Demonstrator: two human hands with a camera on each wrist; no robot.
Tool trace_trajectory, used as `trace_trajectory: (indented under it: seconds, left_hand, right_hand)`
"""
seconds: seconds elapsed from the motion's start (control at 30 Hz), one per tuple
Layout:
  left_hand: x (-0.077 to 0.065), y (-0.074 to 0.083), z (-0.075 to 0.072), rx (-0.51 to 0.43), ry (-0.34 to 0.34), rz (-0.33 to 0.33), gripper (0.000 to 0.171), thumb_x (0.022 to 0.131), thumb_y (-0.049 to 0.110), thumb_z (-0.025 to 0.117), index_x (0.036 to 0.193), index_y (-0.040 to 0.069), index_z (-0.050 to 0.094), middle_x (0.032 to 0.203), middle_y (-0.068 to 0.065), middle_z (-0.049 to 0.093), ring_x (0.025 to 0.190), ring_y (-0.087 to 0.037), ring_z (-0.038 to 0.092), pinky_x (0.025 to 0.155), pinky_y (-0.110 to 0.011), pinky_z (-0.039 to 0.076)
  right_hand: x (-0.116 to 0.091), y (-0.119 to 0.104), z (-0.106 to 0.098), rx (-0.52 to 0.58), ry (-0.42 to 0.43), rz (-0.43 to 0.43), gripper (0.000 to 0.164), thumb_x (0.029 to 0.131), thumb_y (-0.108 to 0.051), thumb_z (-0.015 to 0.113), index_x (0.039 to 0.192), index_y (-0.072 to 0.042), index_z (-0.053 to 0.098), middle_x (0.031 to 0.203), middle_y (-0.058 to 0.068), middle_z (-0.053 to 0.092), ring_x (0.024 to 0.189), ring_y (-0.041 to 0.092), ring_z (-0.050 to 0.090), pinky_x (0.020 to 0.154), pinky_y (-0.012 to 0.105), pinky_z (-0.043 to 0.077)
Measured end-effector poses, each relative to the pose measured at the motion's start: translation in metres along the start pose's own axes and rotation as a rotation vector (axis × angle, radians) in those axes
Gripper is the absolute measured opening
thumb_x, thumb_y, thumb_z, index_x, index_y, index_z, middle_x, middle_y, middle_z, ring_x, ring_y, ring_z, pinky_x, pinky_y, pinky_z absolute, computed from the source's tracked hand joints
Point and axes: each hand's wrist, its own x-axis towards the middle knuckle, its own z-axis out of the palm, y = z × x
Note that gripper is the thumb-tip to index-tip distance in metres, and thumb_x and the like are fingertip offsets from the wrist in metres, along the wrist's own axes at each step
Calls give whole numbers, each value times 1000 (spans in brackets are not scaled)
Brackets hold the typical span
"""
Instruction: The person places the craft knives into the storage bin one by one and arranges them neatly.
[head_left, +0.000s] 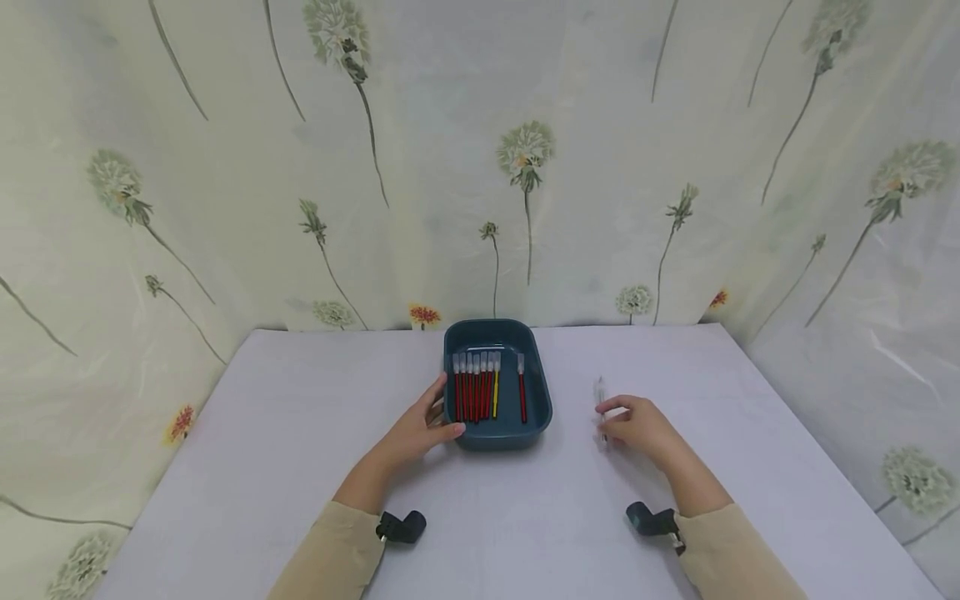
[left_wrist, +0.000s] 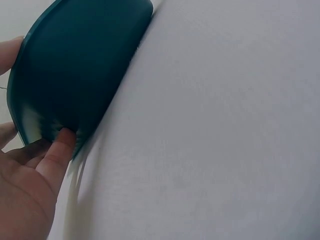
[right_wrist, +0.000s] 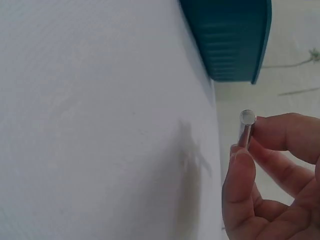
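A dark teal plastic tray (head_left: 498, 443) stands on the table and holds several slim red pens (head_left: 470, 398) with clear caps, side by side along its left. One yellow pen (head_left: 496, 396) lies at the end of that row, and a single red pen (head_left: 522, 396) lies apart toward the right wall. My left hand (head_left: 411, 430) grips the tray's left side, thumb at the near corner and fingers against the wall (left_wrist: 75, 75). To the right of the tray, my right hand (head_left: 637, 429) pinches a slim, clear or silvery pen-like stick (head_left: 599, 390); its round end (right_wrist: 247, 117) faces the right wrist camera.
A white cloth covers the table (head_left: 300, 467). Behind it and at both sides hangs a pale curtain (head_left: 450, 167) printed with dandelions. Dark camera mounts (head_left: 402, 527) are strapped at both wrists.
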Motion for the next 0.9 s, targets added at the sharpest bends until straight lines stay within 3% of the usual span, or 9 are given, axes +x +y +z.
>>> trace_trajectory:
  seconds: [0.4, 0.7, 0.9]
  left_hand:
    - [0, 1, -2, -2, -10, -4, 95, 91, 21, 76, 162, 20, 13, 165, -16, 19, 147, -38, 30, 117, -44, 31]
    - [-1, 1, -1, -8, -7, -9, 95, 90, 23, 77, 162, 20, 14, 165, -15, 20, 146, -38, 31, 116, -44, 32]
    - [0, 0, -1, -5, -5, -5, 95, 90, 23, 77, 162, 20, 15, 165, -15, 20, 146, -38, 31, 116, -46, 33]
  right_hand:
    - [-5, -36, -15, -3, -60, -37, 42, 94, -21, 71, 130, -1, 60, 106, 14, 69, 92, 28, 66, 91, 47, 56]
    - [0, -67, -18, 77, -134, -106, 37, 96, -18, 68, 129, -3, 61, 118, 22, 68, 97, 28, 67, 95, 47, 54]
    - [5, -87, -17, 88, -170, -122, 39, 96, -19, 68, 131, -5, 61, 119, 18, 68, 99, 28, 67, 98, 48, 53]
